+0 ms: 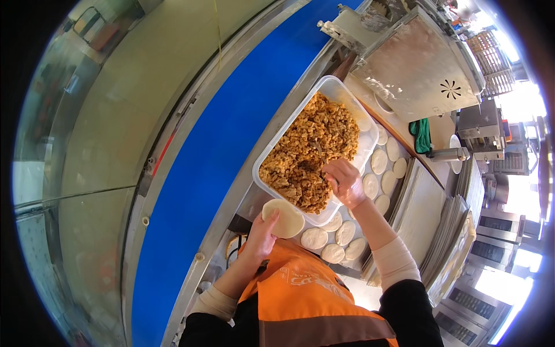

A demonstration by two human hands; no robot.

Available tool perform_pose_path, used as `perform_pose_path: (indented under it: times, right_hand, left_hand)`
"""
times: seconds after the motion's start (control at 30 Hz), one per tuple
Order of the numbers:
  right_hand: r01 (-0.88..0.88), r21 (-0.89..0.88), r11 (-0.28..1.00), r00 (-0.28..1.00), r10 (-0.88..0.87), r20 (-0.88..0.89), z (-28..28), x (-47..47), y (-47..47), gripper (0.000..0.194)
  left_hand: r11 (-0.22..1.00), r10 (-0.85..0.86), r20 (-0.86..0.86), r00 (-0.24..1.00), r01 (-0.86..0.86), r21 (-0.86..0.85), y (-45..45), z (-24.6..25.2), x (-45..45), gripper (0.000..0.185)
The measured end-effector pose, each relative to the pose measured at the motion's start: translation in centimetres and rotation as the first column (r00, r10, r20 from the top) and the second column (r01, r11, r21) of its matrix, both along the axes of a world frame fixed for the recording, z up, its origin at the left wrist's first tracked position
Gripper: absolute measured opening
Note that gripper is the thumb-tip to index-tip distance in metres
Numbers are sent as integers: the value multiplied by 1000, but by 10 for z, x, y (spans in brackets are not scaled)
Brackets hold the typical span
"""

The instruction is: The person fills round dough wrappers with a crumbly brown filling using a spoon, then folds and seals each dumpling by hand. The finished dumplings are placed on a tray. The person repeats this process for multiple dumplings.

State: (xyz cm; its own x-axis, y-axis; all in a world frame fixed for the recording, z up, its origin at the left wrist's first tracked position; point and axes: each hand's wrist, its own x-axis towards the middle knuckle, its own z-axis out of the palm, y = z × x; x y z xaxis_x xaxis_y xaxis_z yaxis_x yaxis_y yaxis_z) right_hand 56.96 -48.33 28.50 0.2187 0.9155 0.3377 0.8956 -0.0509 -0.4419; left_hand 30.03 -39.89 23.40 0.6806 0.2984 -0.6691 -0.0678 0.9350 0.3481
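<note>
My left hand (261,234) holds a flat round of dough (284,218), with the thumb on top of it. It is beside the near corner of a clear plastic tub (256,167). Crumbly brown filling (312,147) is heaped in the tub. Over the tub's right side, at the edge of the filling, is my right hand (344,182) with its fingers bunched together; whether filling is between them cannot be told. Several dough rounds (314,238) lie on a tray beneath and to the right of the tub.
A blue conveyor belt (208,160) runs along the left of the tub. A floury metal machine (422,65) stands beyond it at the upper right. Stacked trays (418,204) lie on the right, and a green cloth (419,135) hangs near a metal cylinder (448,154).
</note>
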Motion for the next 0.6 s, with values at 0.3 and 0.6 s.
perform_pose_path:
  times: [0.3, 0.6]
  right_hand:
    - [49, 79, 996, 991, -39, -124, -11, -16, -27, 11]
    - [311, 61, 948, 930, -291, -224, -2, -6, -61, 7]
  left_hand:
    - [993, 53, -18, 998, -51, 108, 11, -1, 7, 31]
    - [985, 59, -78, 995, -45, 164, 6, -8, 10, 33]
